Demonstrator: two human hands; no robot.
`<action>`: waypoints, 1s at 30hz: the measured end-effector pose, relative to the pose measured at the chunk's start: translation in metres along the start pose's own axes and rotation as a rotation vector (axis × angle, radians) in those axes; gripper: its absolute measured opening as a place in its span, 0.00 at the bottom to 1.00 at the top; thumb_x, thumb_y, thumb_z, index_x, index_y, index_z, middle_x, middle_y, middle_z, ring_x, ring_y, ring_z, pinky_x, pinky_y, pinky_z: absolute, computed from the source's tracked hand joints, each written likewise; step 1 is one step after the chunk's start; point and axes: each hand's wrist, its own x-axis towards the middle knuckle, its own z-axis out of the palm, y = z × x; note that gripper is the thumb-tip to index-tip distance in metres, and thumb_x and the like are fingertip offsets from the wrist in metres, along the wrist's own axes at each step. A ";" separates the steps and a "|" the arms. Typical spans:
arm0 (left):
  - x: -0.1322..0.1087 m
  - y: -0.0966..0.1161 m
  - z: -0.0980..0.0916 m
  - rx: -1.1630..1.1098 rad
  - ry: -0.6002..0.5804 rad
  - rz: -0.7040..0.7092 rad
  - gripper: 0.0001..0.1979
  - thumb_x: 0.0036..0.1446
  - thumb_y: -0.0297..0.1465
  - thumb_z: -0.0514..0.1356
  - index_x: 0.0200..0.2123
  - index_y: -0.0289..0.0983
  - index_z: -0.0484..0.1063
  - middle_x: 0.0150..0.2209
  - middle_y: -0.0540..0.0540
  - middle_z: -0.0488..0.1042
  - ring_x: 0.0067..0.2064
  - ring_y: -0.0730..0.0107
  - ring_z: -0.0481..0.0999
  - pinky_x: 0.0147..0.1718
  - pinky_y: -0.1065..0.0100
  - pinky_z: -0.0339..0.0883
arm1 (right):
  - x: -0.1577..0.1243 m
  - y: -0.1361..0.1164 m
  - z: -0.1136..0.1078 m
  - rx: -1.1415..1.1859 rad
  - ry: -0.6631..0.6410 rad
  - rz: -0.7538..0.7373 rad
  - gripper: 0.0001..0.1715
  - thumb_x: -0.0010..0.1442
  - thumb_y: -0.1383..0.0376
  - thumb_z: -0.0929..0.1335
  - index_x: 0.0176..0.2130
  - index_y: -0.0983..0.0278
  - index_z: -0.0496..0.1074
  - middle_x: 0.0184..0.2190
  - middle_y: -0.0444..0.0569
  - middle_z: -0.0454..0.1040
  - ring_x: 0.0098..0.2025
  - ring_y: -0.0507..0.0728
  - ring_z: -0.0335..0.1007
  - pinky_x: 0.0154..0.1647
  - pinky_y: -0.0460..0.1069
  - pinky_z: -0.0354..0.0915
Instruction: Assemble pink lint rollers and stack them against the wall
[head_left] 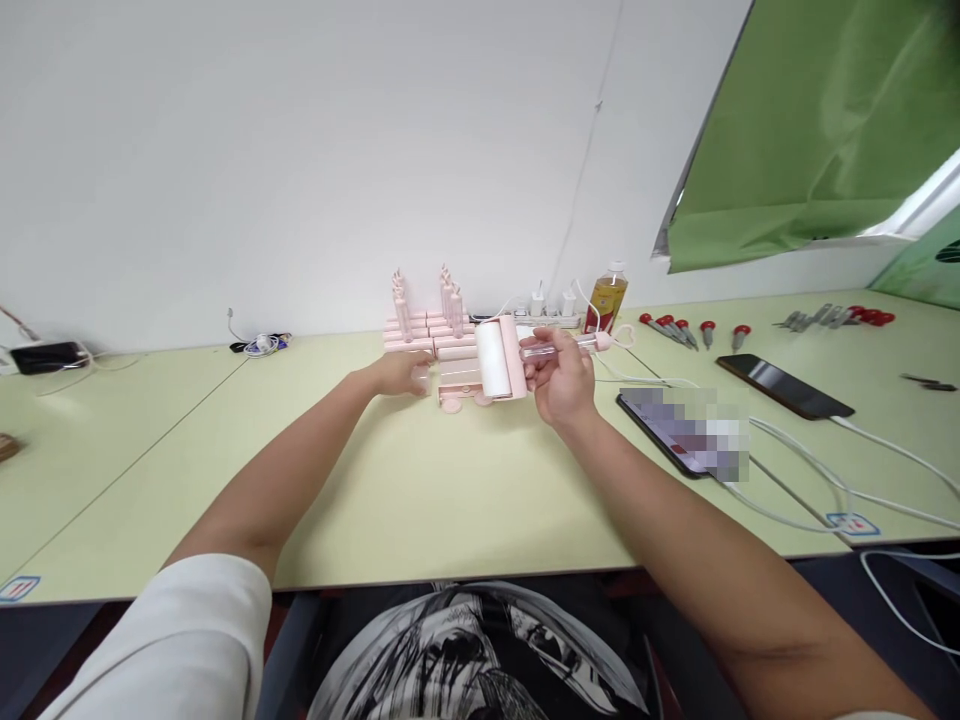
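Note:
My right hand (564,382) is closed around the clear handle of a pink lint roller (501,358) with a white paper roll, held just above the pale green table (420,480). My left hand (401,373) reaches to the left of the roller and pinches a small clear piece that I cannot make out, next to a stack of pink roller parts (431,335). Two small pink round caps (451,404) lie on the table under the roller.
Two phones (784,385) on white cables lie to the right, one (682,432) nearest my right arm. A bottle of yellow liquid (606,297), a power strip (544,312) and red-handled tools (679,330) line the back. A black device (45,356) sits far left.

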 end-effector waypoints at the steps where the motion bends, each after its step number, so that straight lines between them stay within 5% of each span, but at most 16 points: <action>1: 0.001 0.002 0.001 0.012 -0.009 -0.002 0.33 0.41 0.35 0.69 0.54 0.47 0.70 0.56 0.44 0.74 0.57 0.49 0.72 0.50 0.60 0.66 | 0.000 0.000 0.000 -0.007 -0.006 -0.002 0.20 0.55 0.48 0.66 0.37 0.62 0.67 0.29 0.44 0.74 0.17 0.47 0.61 0.12 0.44 0.53; 21: 0.010 0.014 0.017 0.240 -0.024 0.028 0.48 0.47 0.51 0.63 0.68 0.40 0.51 0.66 0.40 0.60 0.64 0.46 0.60 0.58 0.51 0.58 | 0.003 0.002 -0.001 0.086 0.007 -0.017 0.20 0.52 0.50 0.70 0.33 0.64 0.69 0.25 0.44 0.76 0.15 0.47 0.62 0.09 0.43 0.52; 30: 0.003 0.014 0.009 0.271 -0.078 -0.028 0.47 0.48 0.46 0.62 0.68 0.42 0.50 0.68 0.40 0.55 0.66 0.42 0.55 0.60 0.46 0.54 | 0.004 0.002 -0.001 0.088 0.010 -0.023 0.19 0.52 0.51 0.70 0.33 0.64 0.69 0.25 0.44 0.76 0.15 0.47 0.62 0.09 0.43 0.52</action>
